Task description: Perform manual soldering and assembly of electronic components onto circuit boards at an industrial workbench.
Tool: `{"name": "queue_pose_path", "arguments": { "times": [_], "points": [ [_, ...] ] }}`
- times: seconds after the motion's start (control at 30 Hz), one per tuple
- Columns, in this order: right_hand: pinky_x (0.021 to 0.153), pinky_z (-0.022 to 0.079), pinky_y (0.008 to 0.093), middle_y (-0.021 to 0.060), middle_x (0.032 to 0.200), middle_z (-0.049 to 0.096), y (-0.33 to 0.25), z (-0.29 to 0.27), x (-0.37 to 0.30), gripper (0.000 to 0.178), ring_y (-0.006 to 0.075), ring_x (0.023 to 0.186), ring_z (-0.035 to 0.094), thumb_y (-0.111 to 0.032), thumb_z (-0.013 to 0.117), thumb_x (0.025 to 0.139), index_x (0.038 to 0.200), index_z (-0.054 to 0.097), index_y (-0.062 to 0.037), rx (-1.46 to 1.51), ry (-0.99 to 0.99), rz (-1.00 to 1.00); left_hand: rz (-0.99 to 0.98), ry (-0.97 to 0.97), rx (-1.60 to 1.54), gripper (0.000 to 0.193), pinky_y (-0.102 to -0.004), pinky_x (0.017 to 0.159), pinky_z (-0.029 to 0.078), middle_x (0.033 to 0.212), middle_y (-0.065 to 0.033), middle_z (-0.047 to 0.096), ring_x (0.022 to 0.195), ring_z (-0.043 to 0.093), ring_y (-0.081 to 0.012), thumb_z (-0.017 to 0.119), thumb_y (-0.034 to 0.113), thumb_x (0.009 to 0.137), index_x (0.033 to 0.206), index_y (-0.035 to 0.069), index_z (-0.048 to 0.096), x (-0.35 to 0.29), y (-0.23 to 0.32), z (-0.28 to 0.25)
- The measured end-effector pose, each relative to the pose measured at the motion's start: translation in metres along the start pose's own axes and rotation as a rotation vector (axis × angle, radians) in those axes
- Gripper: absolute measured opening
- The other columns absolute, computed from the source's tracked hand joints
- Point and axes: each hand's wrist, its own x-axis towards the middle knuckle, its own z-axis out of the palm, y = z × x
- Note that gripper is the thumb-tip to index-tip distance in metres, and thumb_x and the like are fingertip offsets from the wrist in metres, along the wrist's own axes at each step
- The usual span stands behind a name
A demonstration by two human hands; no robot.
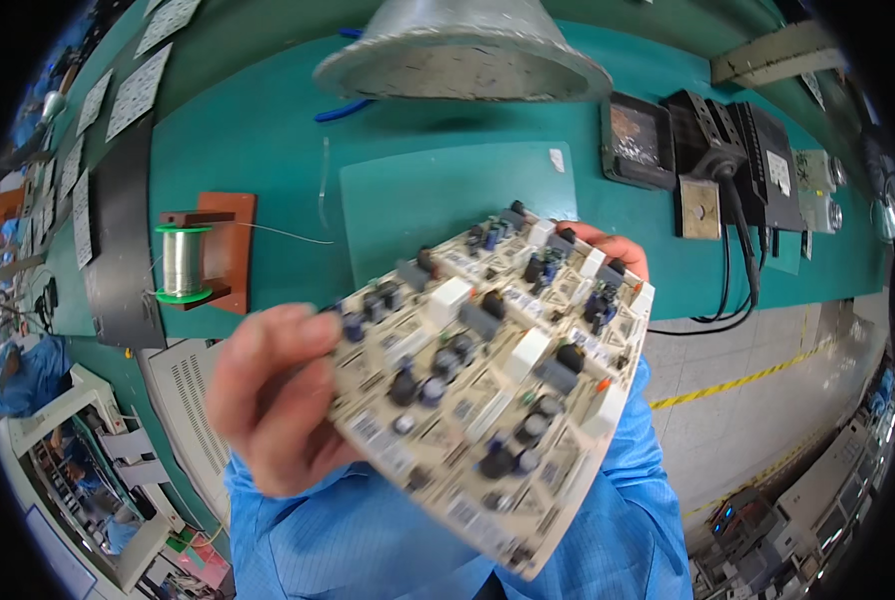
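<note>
A beige circuit board panel (448, 415), crowded with capacitors, white blocks and other parts, is held up tilted in front of my blue sleeves. Its left edge is pinched by my left hand (278, 400), whose fingers look a little blurred. Around the far right corner my right hand (613, 248) grips the board; only some fingers show, and the board hides the rest. Beyond the panel, a pale green sheet (448, 180) lies on the green bench mat (278, 130).
On the left stands a solder wire spool (182, 265) on a brown holder. A metal fume hood (463, 50) hangs at the far middle, near blue-handled pliers (343, 110). At right are a black tray (638, 140), a soldering iron stand (708, 140) and its cable.
</note>
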Motion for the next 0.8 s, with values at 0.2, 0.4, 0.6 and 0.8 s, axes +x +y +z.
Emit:
{"name": "queue_pose_path", "arguments": {
  "times": [0.2,0.4,0.6,0.8],
  "points": [
    [0.085,0.055,0.0456,0.0251,0.115,0.053,0.000,-0.007,0.010,0.014,0.0318,0.104,0.058,-0.003,0.048,0.090,0.102,0.045,0.0015,0.163,0.010,0.076,0.082,0.211,0.006,0.037,-0.0318,0.069,0.058,0.104,-0.0292,0.055,0.078,0.066,-0.0270,0.080,0.003,0.064,0.088,-0.009,0.055,0.010,-0.007,0.028],
    [0.086,0.054,0.0464,0.0230,0.113,0.056,-0.008,0.005,0.007,0.013,0.0312,0.102,0.059,-0.006,0.045,0.091,0.102,0.048,0.0008,0.224,0.139,0.182,0.129,0.143,-0.035,0.041,-0.0332,0.066,0.058,0.103,-0.0290,0.058,0.078,0.066,-0.0272,0.083,0.003,0.059,0.088,-0.011,0.058,0.019,-0.007,0.026],
    [0.090,0.052,0.0466,0.0222,0.113,0.056,-0.006,0.005,0.009,0.014,0.0317,0.107,0.056,-0.008,0.044,0.092,0.103,0.048,0.0003,0.295,0.138,0.173,0.099,0.107,-0.012,0.040,-0.0325,0.066,0.058,0.101,-0.0290,0.059,0.079,0.066,-0.0269,0.081,-0.003,0.055,0.087,-0.012,0.060,0.022,-0.002,0.022],
    [0.091,0.051,0.0431,0.0217,0.115,0.056,0.006,-0.007,0.010,0.017,0.0291,0.108,0.056,-0.007,0.051,0.090,0.104,0.047,0.0008,0.235,0.076,0.107,0.066,0.077,-0.029,0.040,-0.0308,0.068,0.058,0.102,-0.0296,0.059,0.079,0.066,-0.0272,0.080,-0.006,0.056,0.089,-0.013,0.060,0.022,-0.003,0.022]
  ]
}}
